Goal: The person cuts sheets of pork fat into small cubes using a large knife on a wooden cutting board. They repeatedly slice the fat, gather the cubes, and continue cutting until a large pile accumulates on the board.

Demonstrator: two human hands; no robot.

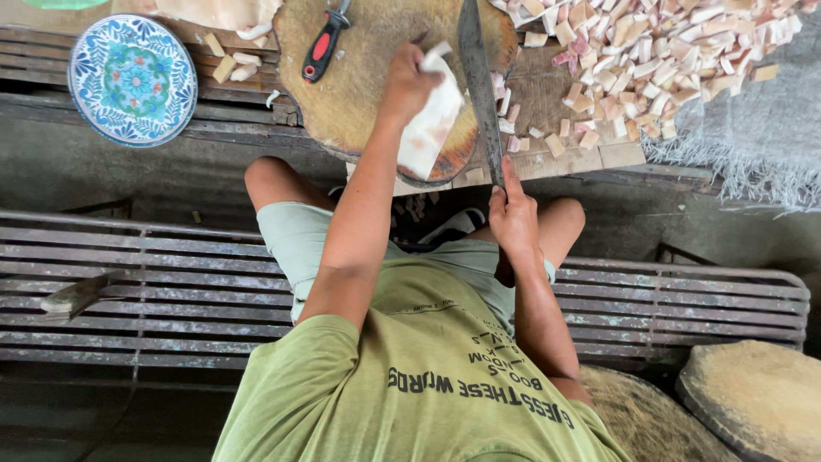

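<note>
Where the left hand (410,79) is: over the round wooden block (359,94), on the upper end of a white slab (428,128).
Left grip: fingers closed together on the slab, which lies on the block and hangs over the block's near rim.
Right hand (514,216): just off the block's near rim, on the side towards the heap.
Right grip: clamped on the handle of a long knife (479,94), forefinger laid along the blade's back.
Knife: blade runs along the block's right edge, just beside the slab; I cannot tell if they touch.
Peeler (323,47): red and black handle, lying on the far part of the block, apart from both hands.
Heap (667,60): pale and pinkish cut pieces, spread to the right of the block, a few strays against its edge.
Plate (132,79): blue flowered pattern, well left of the block.
Worktop (556,162): bare boards under the block.
Bench (171,282): slatted, nearer than the block, the person seated on it.
</note>
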